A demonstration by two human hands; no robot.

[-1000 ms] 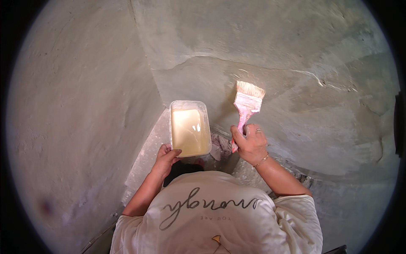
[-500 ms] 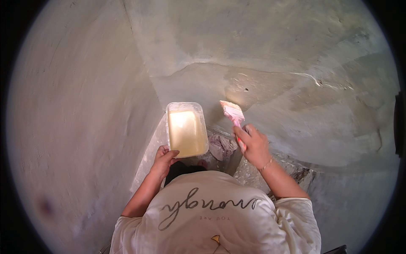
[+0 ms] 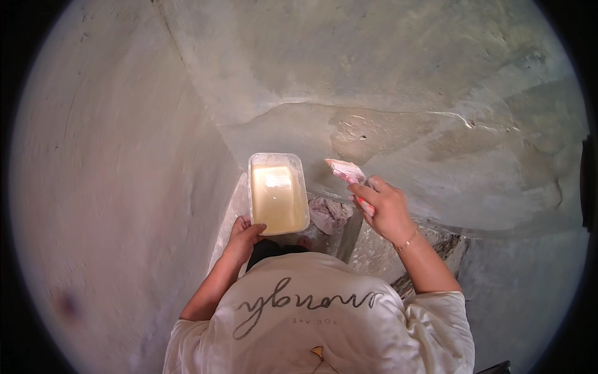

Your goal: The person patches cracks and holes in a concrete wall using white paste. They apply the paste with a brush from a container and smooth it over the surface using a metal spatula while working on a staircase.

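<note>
Both arms [image 3: 430, 268] forward, tub [image 3: 274, 159] in grip of left hand [image 3: 244, 238], tilted brush [image 3: 346, 172] in grip of right hand [image 3: 387, 209]

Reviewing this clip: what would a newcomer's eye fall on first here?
Probably the clear tub of glossy, cream-coloured liquid near the middle, its near left corner held by the left hand. Next, the pinkish brush in the right hand, to the tub's right, angled up and left. Beyond it, a darker patch stands out on the grey wall.
</note>
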